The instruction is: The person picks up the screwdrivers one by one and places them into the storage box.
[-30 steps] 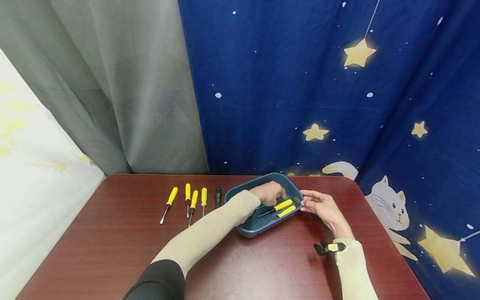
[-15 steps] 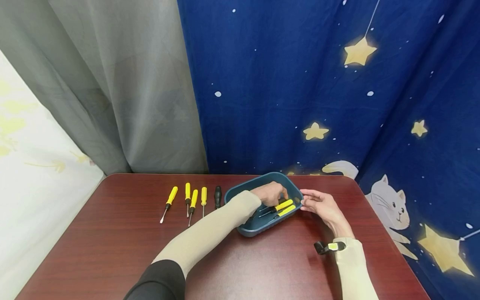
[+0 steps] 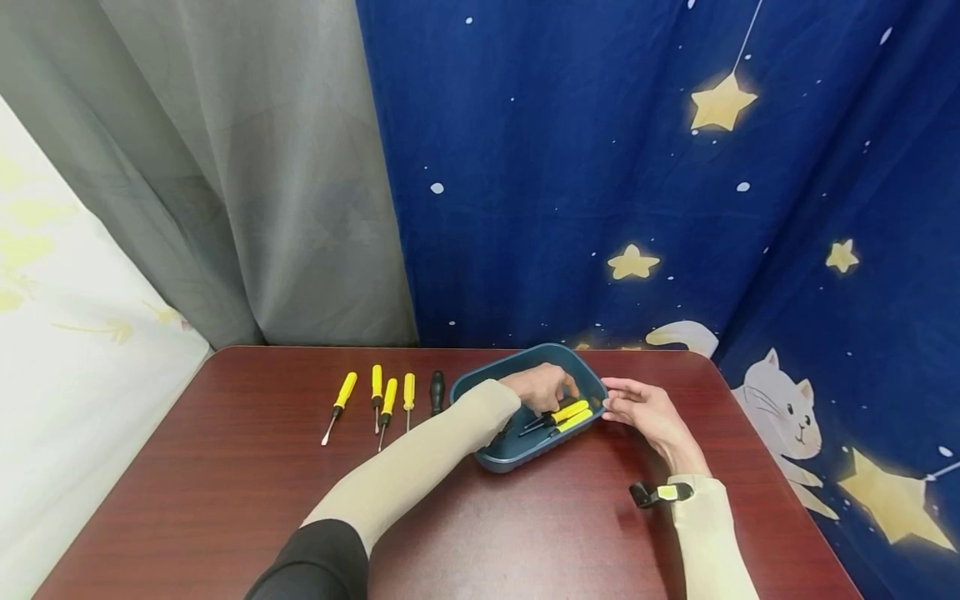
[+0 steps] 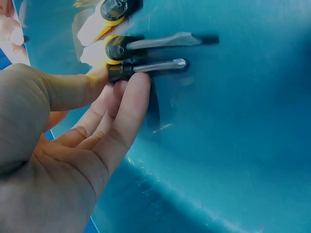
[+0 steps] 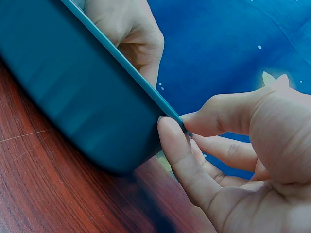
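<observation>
A dark blue tray (image 3: pixel 497 457) sits on the red-brown table, with yellow-handled screwdrivers (image 3: pixel 567 411) lying in it. My left hand (image 3: pixel 542 385) reaches into the tray. In the left wrist view, the left hand (image 4: pixel 119 80) pinches the black collar of one screwdriver (image 4: pixel 158 65) between thumb and fingers, just above the tray floor (image 4: pixel 233 145). A second screwdriver (image 4: pixel 155 42) lies right beside it. My right hand (image 3: pixel 637 408) is at the tray's right end. In the right wrist view, the right hand (image 5: pixel 184 131) pinches the tray (image 5: pixel 63 92) at its rim, thumb on the outer wall.
Left of the tray, several yellow-handled screwdrivers (image 3: pixel 387 398) lie in a row on the table (image 3: pixel 225 500), with a black-handled one (image 3: pixel 437 390) nearest the tray. Grey and star-printed blue curtains hang close behind the table's far edge.
The yellow screwdrivers in the tray have shifted slightly under my left hand. My right hand has stayed at the tray's rim.
</observation>
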Available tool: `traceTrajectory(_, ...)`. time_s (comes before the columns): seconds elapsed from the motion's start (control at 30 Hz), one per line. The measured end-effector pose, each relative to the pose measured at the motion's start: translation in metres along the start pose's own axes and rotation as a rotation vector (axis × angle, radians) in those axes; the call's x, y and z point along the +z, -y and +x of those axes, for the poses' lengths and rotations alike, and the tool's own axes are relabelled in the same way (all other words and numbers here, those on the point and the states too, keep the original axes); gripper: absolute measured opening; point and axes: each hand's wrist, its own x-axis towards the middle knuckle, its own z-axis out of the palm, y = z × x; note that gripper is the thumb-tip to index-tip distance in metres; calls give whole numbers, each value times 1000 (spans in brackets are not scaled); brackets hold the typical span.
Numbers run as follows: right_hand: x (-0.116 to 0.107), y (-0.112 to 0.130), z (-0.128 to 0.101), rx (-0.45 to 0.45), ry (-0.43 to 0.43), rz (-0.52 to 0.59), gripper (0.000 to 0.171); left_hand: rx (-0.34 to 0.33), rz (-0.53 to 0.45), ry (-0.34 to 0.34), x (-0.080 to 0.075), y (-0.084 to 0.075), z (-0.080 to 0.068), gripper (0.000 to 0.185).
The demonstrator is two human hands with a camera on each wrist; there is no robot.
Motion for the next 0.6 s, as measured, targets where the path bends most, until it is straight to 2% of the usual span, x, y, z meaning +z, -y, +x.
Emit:
traceTrajectory(0.2,0,-2,1,2,-2,-2,49,-5,-22,-5,1,0,-1,41)
traceTrajectory(0.37,0,-2,0,-15,6,-6,50,-1,-1,-12,1,0,1,43)
traceTrajectory(0.6,0,-1,-2,-5,2,-8,48,-10,90,-39,0,-1,2,48)
